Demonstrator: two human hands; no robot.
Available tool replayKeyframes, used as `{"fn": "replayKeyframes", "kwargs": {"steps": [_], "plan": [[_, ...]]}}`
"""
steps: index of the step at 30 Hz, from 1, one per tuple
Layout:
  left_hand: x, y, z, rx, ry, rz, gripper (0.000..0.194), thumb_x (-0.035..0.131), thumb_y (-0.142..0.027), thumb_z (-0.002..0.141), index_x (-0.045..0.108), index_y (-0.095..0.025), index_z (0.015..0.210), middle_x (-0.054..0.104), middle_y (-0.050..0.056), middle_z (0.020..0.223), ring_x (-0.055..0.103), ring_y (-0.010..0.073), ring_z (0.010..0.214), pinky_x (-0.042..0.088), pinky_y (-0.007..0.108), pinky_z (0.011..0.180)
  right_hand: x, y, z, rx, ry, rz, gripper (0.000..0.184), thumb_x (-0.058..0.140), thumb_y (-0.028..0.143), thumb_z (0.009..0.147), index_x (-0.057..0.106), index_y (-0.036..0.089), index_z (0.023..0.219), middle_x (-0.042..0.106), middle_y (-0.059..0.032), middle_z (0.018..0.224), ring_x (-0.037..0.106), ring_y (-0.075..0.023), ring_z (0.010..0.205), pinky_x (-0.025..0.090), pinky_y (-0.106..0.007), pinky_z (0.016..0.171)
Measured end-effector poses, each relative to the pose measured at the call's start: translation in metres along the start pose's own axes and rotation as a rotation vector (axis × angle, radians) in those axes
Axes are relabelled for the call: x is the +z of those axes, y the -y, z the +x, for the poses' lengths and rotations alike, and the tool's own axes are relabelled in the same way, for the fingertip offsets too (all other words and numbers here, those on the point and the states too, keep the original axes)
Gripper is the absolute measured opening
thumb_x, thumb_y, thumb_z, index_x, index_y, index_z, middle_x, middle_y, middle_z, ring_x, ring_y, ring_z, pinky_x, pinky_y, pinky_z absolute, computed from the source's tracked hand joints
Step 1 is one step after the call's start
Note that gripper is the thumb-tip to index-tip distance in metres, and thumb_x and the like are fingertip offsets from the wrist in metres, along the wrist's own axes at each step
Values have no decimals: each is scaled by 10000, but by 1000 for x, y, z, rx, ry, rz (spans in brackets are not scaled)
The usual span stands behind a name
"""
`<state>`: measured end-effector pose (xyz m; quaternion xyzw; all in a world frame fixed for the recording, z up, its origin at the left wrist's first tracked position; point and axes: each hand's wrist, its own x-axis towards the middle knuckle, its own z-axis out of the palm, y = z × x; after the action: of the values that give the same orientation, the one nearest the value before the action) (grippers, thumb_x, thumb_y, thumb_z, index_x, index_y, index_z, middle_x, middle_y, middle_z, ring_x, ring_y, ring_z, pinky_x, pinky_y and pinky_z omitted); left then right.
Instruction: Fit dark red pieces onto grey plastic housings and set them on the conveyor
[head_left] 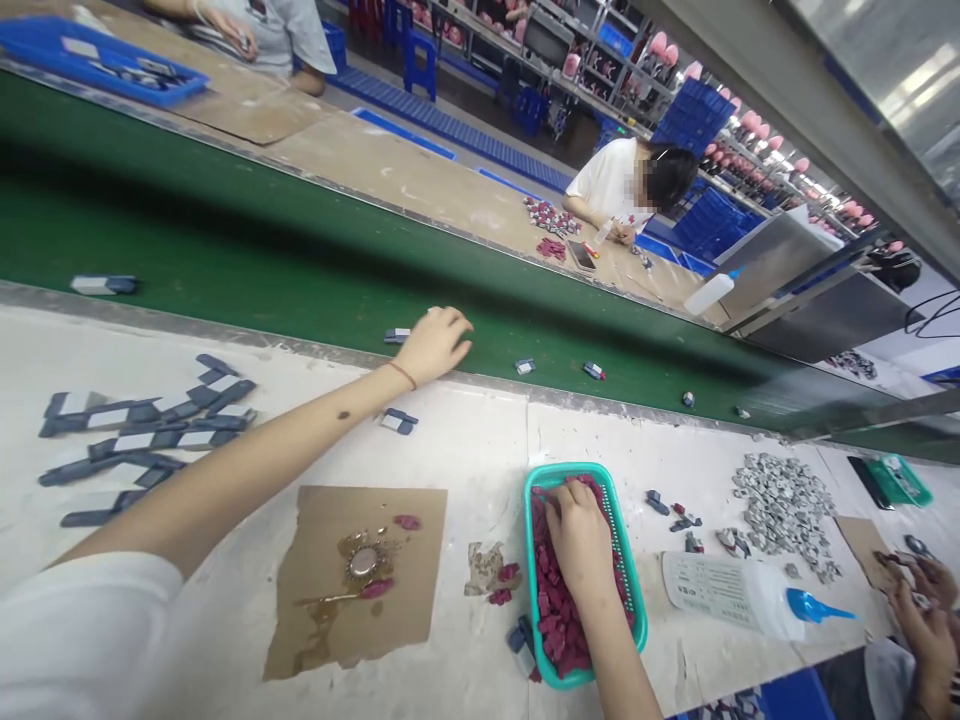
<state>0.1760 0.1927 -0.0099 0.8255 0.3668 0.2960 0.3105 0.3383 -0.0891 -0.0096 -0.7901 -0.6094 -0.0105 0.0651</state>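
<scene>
My left hand (435, 345) reaches across the green conveyor belt (300, 290) with its fingers stretched out and apart. A small blue-grey and white part (397, 336) lies on the belt beside it. My right hand (581, 530) is inside a teal plastic basket (639, 600) full of small dark red pieces (559, 625); its fingers are bent down and close together on pieces near the far left corner. On a cardboard sheet (405, 610) are a wet, glue-like puddle with a round cap-like disc (364, 562), a thin stick (330, 600) and two red pieces (376, 588).
Blue-grey parts (142, 437) lie in rows at left. A blue-tipped bottle (727, 592) lies right of the basket, near a grey-white heap (784, 505). A neighbour's hands (922, 610) work at far right. Two people sit across the belt, which carries several spaced parts.
</scene>
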Motion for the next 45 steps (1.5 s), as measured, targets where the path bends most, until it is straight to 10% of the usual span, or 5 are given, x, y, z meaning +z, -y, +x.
{"fn": "replayKeyframes", "kwargs": {"steps": [11,17,27,38,45], "plan": [[106,-61,40,-37,274,-209,312,580,-297,930,570,-164,1211,589,103,1230,615,240,1027,535,445,855,-30,5,-10,154,-108,618,232,429,265,938,644,188,980,705,-83,937,671,-217,856,528,-317,750],[56,-50,-3,-235,334,-603,247,546,-295,940,542,-145,1137,666,66,938,687,170,760,576,341,708,-41,63,-27,138,-99,881,121,571,267,890,660,202,939,721,-34,816,674,-168,695,530,-243,626],[-62,-22,-164,-704,198,-975,386,755,-491,698,636,-173,881,645,18,887,684,155,746,548,250,688,24,143,-12,-446,121,673,227,424,144,955,642,186,903,672,-58,789,646,-189,716,527,-282,646],[-57,-12,-232,-701,71,-1014,308,811,-313,653,585,-192,824,702,19,862,635,153,730,520,268,712,35,150,-12,-569,136,509,306,346,67,943,627,167,873,617,-68,742,592,-209,694,508,-308,621],[-42,-8,-242,-555,48,-947,261,733,-339,741,646,-189,936,732,74,946,681,221,888,553,304,786,23,141,-4,-23,276,1206,138,582,302,900,672,197,889,691,-31,754,642,-164,662,515,-260,594]]}}
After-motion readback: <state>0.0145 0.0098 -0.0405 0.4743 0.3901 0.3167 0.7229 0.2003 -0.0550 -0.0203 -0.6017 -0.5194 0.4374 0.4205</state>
